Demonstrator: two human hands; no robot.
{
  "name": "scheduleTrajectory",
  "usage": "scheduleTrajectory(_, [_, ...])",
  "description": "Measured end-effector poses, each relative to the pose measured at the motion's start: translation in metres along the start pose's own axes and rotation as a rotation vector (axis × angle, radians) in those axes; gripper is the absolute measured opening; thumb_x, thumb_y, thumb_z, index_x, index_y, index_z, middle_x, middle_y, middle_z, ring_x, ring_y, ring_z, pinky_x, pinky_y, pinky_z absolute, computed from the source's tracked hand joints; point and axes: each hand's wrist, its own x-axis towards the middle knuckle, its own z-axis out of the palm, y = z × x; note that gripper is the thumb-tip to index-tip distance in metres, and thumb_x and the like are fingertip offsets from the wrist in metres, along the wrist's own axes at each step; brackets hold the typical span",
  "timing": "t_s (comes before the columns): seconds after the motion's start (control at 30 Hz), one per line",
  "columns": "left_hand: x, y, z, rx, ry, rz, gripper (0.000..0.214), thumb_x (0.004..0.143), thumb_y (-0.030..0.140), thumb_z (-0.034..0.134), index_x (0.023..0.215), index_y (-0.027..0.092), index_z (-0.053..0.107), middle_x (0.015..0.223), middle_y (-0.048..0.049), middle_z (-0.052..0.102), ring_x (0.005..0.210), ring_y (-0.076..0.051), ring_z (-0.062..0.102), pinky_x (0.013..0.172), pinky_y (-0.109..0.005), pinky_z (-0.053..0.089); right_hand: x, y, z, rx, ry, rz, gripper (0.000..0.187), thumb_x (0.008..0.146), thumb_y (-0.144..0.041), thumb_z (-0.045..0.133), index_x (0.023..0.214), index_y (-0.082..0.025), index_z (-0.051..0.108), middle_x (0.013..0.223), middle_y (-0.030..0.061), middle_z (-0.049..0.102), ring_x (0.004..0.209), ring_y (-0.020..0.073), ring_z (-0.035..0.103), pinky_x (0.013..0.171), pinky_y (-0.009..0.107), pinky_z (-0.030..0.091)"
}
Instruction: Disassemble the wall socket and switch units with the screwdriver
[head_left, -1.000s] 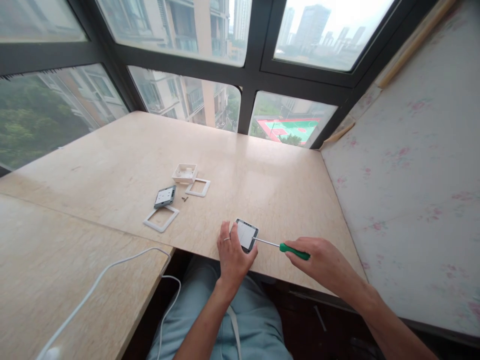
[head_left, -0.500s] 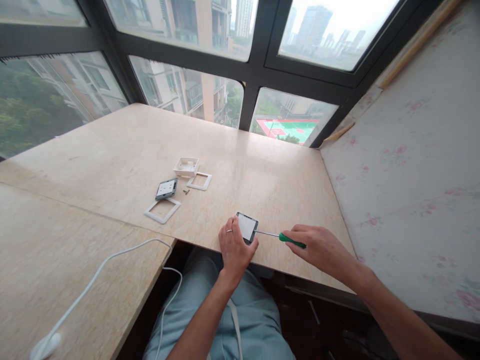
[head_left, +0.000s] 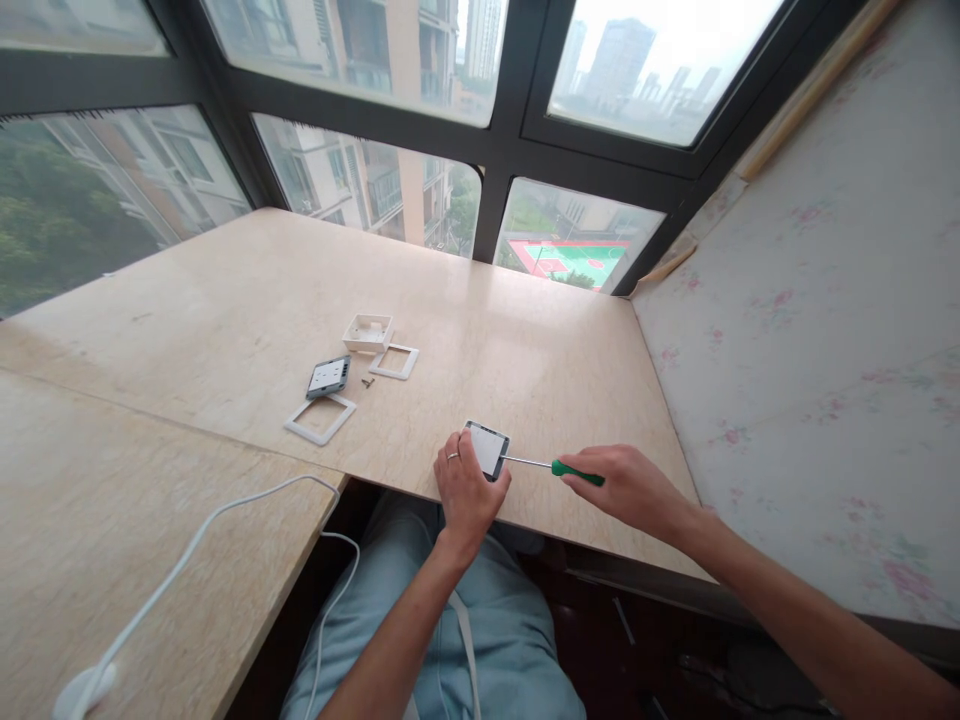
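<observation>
My left hand [head_left: 469, 485], a ring on one finger, grips a square wall switch module [head_left: 487, 449] with a white face and dark grey frame near the front edge of the sill. Fingers and thumb close round its left and lower sides. In my right hand [head_left: 626, 485] is a screwdriver [head_left: 576, 472] with a green handle, held nearly level. Its metal tip meets the module's right edge; the exact contact point is too small to make out.
Further left lie a socket module [head_left: 328, 377], a larger white frame [head_left: 320, 420], a smaller white frame [head_left: 394, 362], a white mounting box [head_left: 368, 332] and small screws [head_left: 367, 382]. A white cable [head_left: 206, 525] crosses the left counter. Windows stand behind; a papered wall [head_left: 795, 360] bounds the right.
The whole view has shifted slightly, so everything appears a little further left. Both hands keep their holds, and the screwdriver tip stays at the module's right edge.
</observation>
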Motion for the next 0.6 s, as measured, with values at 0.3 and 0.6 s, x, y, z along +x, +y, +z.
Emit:
scheduleTrajectory(0.3, [-0.001, 0.002, -0.002, 0.089, 0.006, 0.041, 0.072, 0.072, 0.038, 0.071, 0.13, 0.003, 0.046, 0.123, -0.0171, 0.051, 0.111, -0.031, 0.046, 0.095, -0.043, 0.039, 0.0, 0.015, 0.014, 0.748, -0.228, 0.574, 0.043, 0.079, -0.05, 0.062, 0.079, -0.008, 0.071, 0.071, 0.0093, 0.062, 0.05, 0.0085, 0.047, 0.043, 0.021, 0.025])
scheduleTrajectory(0.6, [-0.001, -0.001, -0.009, 0.079, -0.024, 0.042, 0.075, 0.079, 0.055, 0.066, 0.132, 0.005, 0.046, 0.124, -0.0169, 0.051, 0.109, -0.031, 0.048, 0.092, -0.044, 0.042, 0.004, 0.01, 0.006, 0.791, -0.271, 0.635, 0.044, 0.077, -0.048, 0.063, 0.089, -0.007, 0.069, 0.076, 0.0105, 0.064, 0.049, 0.0082, 0.047, 0.039, 0.02, 0.023])
